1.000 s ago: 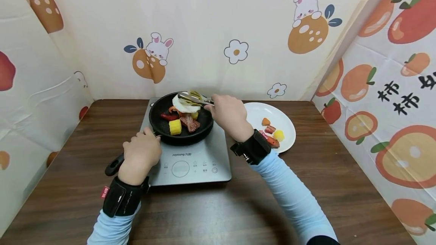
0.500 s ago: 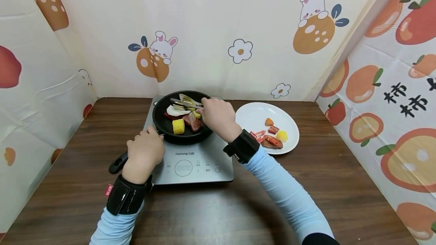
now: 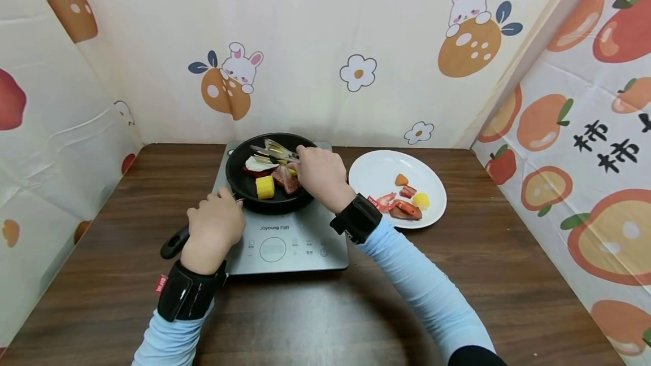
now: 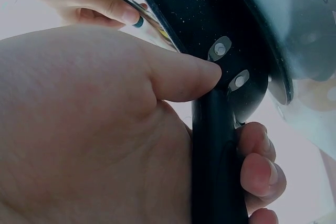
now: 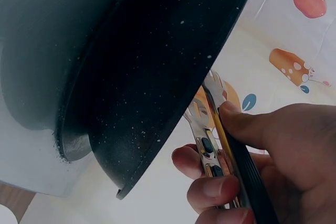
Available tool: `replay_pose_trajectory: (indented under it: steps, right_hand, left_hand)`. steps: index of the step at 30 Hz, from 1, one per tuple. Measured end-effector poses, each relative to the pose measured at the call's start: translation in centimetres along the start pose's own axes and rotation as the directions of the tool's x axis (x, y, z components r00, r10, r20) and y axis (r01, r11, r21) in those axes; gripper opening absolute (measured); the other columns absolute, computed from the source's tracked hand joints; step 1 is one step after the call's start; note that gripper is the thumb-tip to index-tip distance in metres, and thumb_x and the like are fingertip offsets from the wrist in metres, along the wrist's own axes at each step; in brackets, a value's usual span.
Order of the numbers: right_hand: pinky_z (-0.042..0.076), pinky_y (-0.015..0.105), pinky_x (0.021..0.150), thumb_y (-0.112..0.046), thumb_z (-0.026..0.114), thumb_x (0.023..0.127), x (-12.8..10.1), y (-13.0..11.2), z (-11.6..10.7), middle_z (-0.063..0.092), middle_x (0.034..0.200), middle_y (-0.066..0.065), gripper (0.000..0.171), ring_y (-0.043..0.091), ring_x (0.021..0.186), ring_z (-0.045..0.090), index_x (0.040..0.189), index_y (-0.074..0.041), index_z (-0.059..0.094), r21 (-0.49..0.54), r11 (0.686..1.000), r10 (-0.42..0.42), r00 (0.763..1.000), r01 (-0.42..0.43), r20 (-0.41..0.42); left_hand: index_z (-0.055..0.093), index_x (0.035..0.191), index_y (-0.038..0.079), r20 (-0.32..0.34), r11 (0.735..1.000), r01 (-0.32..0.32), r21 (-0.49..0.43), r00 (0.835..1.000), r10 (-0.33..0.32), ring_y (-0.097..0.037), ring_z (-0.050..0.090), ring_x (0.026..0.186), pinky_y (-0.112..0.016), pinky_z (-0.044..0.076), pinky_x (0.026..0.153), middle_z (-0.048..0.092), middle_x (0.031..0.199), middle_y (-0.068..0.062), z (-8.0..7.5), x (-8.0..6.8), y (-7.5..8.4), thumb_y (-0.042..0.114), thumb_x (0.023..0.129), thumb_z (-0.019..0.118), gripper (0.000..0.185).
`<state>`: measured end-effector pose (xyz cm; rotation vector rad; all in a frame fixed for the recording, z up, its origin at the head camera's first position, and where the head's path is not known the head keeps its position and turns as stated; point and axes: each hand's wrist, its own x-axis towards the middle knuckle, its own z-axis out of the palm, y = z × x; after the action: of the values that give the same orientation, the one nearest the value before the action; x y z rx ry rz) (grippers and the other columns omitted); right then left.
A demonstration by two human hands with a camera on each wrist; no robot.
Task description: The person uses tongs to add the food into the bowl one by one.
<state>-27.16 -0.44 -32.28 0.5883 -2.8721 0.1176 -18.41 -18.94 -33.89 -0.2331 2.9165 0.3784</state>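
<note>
The left hand (image 3: 212, 229) grips the handle (image 4: 214, 156) of the black pan (image 3: 243, 184), left of centre in the head view, its curled fingers partly hidden. The right hand (image 3: 325, 178) grasps metal tongs (image 3: 286, 155), their tips screened by the pan wall in the right wrist view; food (image 3: 261, 164) beneath them is partly covered.

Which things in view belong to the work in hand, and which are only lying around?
In use:
tongs in the right hand
frying pan, held by the left hand
corn and meat inside
cooktop beneath

Seemingly not in use:
white plate with food pieces
patterned cloth
</note>
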Motion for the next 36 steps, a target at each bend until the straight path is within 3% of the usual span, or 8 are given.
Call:
replay_pose_trajectory:
  steps: [9,23,36]
  right_hand:
    - [0.053,0.039,0.06,-0.048,0.06,0.101,-0.1,0.0,0.1,0.068,0.088,0.005,0.037,0.024,0.075,0.067,0.101,-0.011,0.065,0.046,0.998,0.039,0.999,-0.04,0.011]
    - [0.035,0.032,0.051,-0.049,0.058,0.102,-0.8,0.6,0.1,0.059,0.079,0.003,0.038,0.023,0.067,0.06,0.093,-0.012,0.059,0.103,0.992,0.067,0.997,-0.069,0.025]
    - [0.029,0.03,0.049,-0.05,0.061,0.1,-3.2,1.5,-0.1,0.055,0.074,0.004,0.039,0.021,0.059,0.052,0.097,-0.011,0.061,0.158,0.984,0.09,0.994,-0.08,-0.057]
  left_hand:
    - [0.04,0.125,-0.018,0.002,1.0,0.004,0.003,1.0,-0.004,-0.054,0.058,0.109,-0.064,0.044,0.093,0.055,0.118,-0.042,0.1,0.0,0.0,0.024,0.111,0.034,0.046]
    - [0.041,0.123,-0.019,-0.003,1.0,-0.002,0.007,1.0,0.002,-0.054,0.059,0.107,-0.064,0.045,0.091,0.055,0.115,-0.042,0.0,0.1,0.0,0.024,0.111,0.034,0.045]
    - [0.042,0.119,-0.019,-0.016,1.0,-0.014,0.006,1.0,0.014,-0.055,0.059,0.105,-0.064,0.045,0.089,0.055,0.112,-0.042,0.2,0.0,-0.2,0.023,0.11,0.035,0.043]
